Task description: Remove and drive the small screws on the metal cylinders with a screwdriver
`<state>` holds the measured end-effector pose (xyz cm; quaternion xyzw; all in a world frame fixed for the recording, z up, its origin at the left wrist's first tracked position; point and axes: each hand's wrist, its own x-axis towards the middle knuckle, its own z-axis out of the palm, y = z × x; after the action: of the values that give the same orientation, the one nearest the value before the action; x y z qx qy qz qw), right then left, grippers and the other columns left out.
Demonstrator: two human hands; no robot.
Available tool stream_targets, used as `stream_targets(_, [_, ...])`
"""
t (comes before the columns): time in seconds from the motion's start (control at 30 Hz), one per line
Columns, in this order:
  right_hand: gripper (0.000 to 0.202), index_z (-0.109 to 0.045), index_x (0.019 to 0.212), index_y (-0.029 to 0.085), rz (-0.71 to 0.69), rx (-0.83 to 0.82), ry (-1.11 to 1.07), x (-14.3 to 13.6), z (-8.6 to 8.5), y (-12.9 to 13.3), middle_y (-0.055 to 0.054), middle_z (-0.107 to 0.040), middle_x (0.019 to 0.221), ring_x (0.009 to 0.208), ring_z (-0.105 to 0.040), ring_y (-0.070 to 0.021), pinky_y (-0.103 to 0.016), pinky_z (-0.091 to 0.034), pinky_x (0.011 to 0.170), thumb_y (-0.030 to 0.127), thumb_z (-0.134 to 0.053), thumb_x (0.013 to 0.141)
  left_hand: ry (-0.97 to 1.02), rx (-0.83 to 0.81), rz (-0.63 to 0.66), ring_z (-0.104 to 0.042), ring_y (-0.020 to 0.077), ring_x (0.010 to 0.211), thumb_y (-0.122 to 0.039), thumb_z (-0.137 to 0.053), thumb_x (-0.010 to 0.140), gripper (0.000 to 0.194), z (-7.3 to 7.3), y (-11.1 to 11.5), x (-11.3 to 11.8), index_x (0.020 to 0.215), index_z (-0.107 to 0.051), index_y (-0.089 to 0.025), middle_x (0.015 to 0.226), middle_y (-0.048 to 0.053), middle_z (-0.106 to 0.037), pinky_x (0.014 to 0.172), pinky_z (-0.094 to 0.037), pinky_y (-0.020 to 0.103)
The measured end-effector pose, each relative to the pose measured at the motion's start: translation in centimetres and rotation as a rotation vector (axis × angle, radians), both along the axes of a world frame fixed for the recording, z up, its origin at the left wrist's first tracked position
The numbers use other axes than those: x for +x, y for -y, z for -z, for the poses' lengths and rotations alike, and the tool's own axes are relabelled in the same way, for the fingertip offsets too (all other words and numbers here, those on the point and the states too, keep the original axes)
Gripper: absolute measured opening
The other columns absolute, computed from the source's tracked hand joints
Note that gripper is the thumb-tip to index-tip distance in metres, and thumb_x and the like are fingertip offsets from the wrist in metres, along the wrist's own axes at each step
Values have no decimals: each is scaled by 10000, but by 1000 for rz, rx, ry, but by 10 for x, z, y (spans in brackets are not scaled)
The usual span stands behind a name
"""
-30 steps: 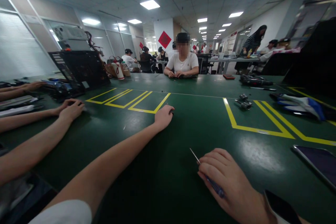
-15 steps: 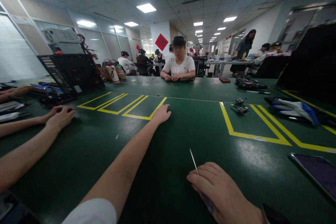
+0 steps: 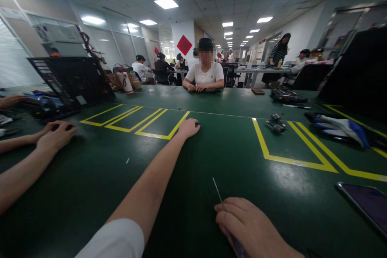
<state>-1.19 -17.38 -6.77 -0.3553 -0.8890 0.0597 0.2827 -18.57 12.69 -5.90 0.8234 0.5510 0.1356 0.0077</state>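
Observation:
My left hand (image 3: 189, 128) is stretched far forward over the green table, beside the right edge of a yellow taped box. Its fingers are curled closed round a small black piece (image 3: 197, 124), which peeks out at the fingertips; its kind is too small to make out. Close to me, my right hand (image 3: 246, 225) is wrapped round a screwdriver (image 3: 218, 191). The thin metal shaft points forward and a little left, while the purplish handle is mostly covered by the palm.
Metal cylindrical parts (image 3: 275, 125) lie in the right taped box. Blue-white gloves (image 3: 343, 127), a phone (image 3: 359, 199) and a black power tool (image 3: 287, 96) are at the right. A co-worker's hands (image 3: 57, 135) rest at the left, near a black frame (image 3: 75, 82). Another person (image 3: 204, 73) sits opposite.
My left hand has shifted slightly, and the black piece now shows at its fingertips. My right hand with the screwdriver sits a little lower in view. The co-worker's hands appear farther left.

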Motion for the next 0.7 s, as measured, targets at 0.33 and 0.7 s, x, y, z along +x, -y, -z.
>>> stream_targets(0.33, [240, -626, 944, 208, 14, -131, -41, 1, -12, 5, -56, -704, 1002, 898, -643, -198, -313, -519, 778, 77, -491, 795, 53, -45, -79, -599, 294, 973, -494, -517, 817, 405, -1, 40, 0, 981, -599, -134, 1011, 137, -648, 853, -437, 399])
stream_targets(0.7, [265, -653, 819, 255, 156, -357, -630, 16, -20, 18, -4, -679, 784, 748, -633, -152, -262, -489, 655, 314, -420, 931, 498, -218, 354, -570, 152, 852, -300, -654, 763, 367, -3, 147, -14, 1037, -434, -194, 989, 27, -573, 717, -465, 260])
